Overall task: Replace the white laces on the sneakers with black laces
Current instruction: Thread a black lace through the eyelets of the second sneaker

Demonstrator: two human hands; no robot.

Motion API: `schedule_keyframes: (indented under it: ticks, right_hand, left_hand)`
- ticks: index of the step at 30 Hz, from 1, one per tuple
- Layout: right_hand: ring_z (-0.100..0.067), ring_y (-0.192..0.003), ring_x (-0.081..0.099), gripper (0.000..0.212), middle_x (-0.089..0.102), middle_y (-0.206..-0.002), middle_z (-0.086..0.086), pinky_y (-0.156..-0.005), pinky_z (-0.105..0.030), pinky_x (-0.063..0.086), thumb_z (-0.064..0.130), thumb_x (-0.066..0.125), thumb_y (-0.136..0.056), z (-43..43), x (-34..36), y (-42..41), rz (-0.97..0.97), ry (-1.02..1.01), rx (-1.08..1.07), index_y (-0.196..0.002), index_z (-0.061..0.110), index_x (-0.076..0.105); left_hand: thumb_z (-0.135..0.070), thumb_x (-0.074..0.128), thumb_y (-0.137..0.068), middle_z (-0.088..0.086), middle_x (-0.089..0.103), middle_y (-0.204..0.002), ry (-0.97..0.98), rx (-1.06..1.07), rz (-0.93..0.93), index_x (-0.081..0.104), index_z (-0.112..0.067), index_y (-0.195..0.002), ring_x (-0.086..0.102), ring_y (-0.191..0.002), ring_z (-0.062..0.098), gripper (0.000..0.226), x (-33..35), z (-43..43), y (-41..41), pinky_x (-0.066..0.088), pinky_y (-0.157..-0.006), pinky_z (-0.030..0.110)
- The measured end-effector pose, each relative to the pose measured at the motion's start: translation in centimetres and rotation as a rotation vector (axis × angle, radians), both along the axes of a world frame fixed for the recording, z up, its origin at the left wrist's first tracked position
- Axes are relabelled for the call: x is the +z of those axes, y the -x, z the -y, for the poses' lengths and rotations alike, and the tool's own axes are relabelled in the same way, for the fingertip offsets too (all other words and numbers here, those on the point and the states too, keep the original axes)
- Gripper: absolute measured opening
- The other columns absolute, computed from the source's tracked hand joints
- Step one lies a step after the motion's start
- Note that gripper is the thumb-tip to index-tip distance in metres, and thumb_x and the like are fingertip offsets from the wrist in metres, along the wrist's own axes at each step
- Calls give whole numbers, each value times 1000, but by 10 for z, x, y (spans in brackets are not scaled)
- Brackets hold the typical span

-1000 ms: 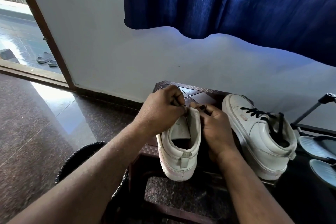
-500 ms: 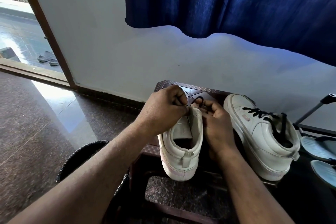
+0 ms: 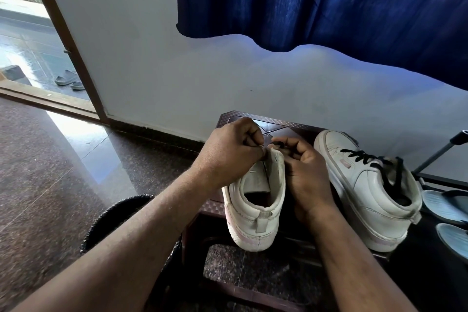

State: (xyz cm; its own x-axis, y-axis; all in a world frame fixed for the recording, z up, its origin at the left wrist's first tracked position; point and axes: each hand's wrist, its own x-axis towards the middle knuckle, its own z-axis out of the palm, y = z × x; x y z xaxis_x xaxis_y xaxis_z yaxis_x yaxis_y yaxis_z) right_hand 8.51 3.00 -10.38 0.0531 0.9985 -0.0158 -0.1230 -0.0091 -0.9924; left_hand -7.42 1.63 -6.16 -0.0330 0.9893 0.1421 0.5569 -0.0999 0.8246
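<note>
My right grip [image 3: 305, 175] has edged higher, pinching the black lace [image 3: 279, 145] beside my left grip [image 3: 228, 156], which pinches the collar of the sneaker [image 3: 255, 213].

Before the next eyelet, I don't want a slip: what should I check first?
1. Left hand pinches the held sneaker's top edge: ok.
2. Right hand holds the lace: ok.
3. Lace tip lined up with an eyelet: cannot tell, the hands hide it.
4. White lace fully out of the held sneaker: cannot tell, its front is hidden.
5. Laced sneaker carries black laces: ok.
</note>
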Motion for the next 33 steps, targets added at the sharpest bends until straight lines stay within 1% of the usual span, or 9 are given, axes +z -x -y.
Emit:
schedule_keyframes:
  ticks: [4,10,17,20,23,26,28,31,33]
  right_hand:
    - [-22,-89,72,15,78,-99,-14,-100,-56,57,5,79,-88,1,3,-1,30,-18,2,-100,12,77]
    - [-22,-105,74,31,78,-107,-11,-98,-37,58,-6,64,-96,2,12,-5,56,-120,170,-121,12,70]
    - [-10,-95,75,20,80,-97,5,-85,-19,55,-4,74,-90,4,12,-13,296,-309,132,-99,14,76]
    - [-7,-87,71,20,76,-92,7,-81,-22,56,1,76,-90,4,8,-9,356,-325,68,-97,19,72]
    - [-2,-75,66,20,70,-81,10,-75,-26,54,9,76,-91,-2,3,-9,522,-371,-215,-92,25,65]
    - [-8,-63,66,19,68,-80,9,-67,-31,52,6,72,-94,-9,1,-17,431,-327,-398,-95,23,62]
    - [-13,-66,69,18,71,-86,6,-68,-30,54,6,71,-95,-9,2,-16,352,-301,-314,-102,20,65]
    - [-13,-92,73,21,77,-99,2,-84,-28,57,5,72,-95,-4,3,-8,275,-276,-46,-112,18,68]
    - [-20,-101,73,19,78,-102,0,-95,-43,58,13,74,-95,-4,-1,-6,306,-268,58,-110,24,71]
  left_hand:
    - [-20,78,-83,-13,73,-75,5,2,-5,66,-27,-85,64,-70,2,15,0,0,0,42,-62,16]
    - [-21,78,-84,-15,74,-76,31,5,15,65,-29,-88,65,-70,0,15,1,-1,-1,43,-63,17]
    - [-20,76,-85,-17,75,-76,42,-5,39,65,-28,-90,62,-65,-3,15,2,1,1,43,-64,21]
    - [-19,76,-86,-15,76,-77,47,-11,43,66,-27,-91,62,-65,-2,14,2,1,1,43,-65,22]
    - [-19,76,-86,-14,75,-77,41,-12,29,65,-26,-90,63,-68,0,13,2,1,0,42,-64,22]
    - [-19,75,-86,-14,75,-79,39,-13,21,65,-26,-90,67,-74,4,13,2,1,1,44,-65,20]
    - [-19,75,-86,-14,75,-78,40,-7,19,65,-26,-90,66,-74,2,12,1,1,1,43,-63,15]
    - [-20,76,-85,-16,75,-77,37,0,17,66,-26,-89,65,-71,0,13,2,0,0,42,-60,12]
    - [-19,75,-85,-15,75,-77,33,5,20,66,-26,-89,64,-70,-1,13,2,-1,0,42,-60,13]
